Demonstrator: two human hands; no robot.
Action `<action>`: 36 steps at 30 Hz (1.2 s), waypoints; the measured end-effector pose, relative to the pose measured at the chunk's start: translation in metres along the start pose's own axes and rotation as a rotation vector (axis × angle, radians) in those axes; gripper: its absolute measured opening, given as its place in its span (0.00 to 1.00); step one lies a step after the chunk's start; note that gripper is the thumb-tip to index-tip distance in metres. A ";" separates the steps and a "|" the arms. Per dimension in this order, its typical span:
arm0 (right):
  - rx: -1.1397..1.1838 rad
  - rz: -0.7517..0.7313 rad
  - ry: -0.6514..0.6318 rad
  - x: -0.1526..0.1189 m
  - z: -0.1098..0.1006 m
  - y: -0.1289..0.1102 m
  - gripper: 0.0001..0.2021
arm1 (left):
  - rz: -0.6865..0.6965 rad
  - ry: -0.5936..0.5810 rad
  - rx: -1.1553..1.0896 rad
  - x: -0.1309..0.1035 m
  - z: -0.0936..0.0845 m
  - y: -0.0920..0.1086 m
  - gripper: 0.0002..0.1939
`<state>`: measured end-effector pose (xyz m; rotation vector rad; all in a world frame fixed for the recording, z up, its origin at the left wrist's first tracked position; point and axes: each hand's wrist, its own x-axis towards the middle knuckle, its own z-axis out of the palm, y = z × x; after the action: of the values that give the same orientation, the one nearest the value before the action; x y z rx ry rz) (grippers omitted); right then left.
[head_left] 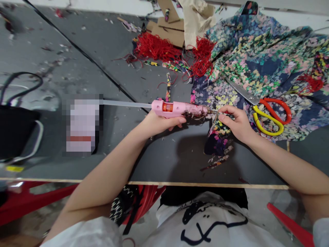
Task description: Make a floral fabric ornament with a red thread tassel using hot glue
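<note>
My left hand (164, 121) is wrapped round a pink hot glue gun (177, 109), held level with its nozzle toward the right. A long whitish glue stick (125, 103) runs out of its back end. My right hand (235, 121) pinches the edge of a dark floral fabric (221, 132) between thumb and fingertips, right at the nozzle tip. Whether the nozzle touches the cloth, I cannot tell. To the right of my right hand, scissors (267, 109) with one red and one yellow handle lie half open on the larger floral cloth (259, 68).
Red thread bundles (158, 47) and cardboard pieces (164, 29) lie at the back, beside cream cloth (197, 20). A black cord (89, 58) crosses the grey table (154, 164). At left are a blurred-out phone-like object (82, 125) and a black bag (15, 130). Scraps litter the surface.
</note>
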<state>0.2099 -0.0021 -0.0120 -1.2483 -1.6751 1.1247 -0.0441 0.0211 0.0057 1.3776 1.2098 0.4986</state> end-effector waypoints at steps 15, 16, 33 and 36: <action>0.012 0.012 0.027 0.000 0.000 -0.002 0.12 | -0.014 -0.007 -0.029 -0.001 0.001 0.004 0.13; 0.014 0.012 0.028 0.000 0.000 -0.002 0.12 | -0.011 -0.008 -0.025 -0.001 0.001 0.004 0.14; 0.032 0.002 0.014 0.000 0.000 0.001 0.11 | -0.019 -0.022 0.025 -0.002 0.001 0.006 0.21; 0.041 -0.024 0.013 0.000 0.000 0.001 0.09 | -0.010 -0.029 0.022 -0.001 0.001 0.005 0.21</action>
<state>0.2098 -0.0019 -0.0133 -1.2045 -1.6458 1.1285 -0.0422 0.0209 0.0106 1.3928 1.2008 0.4578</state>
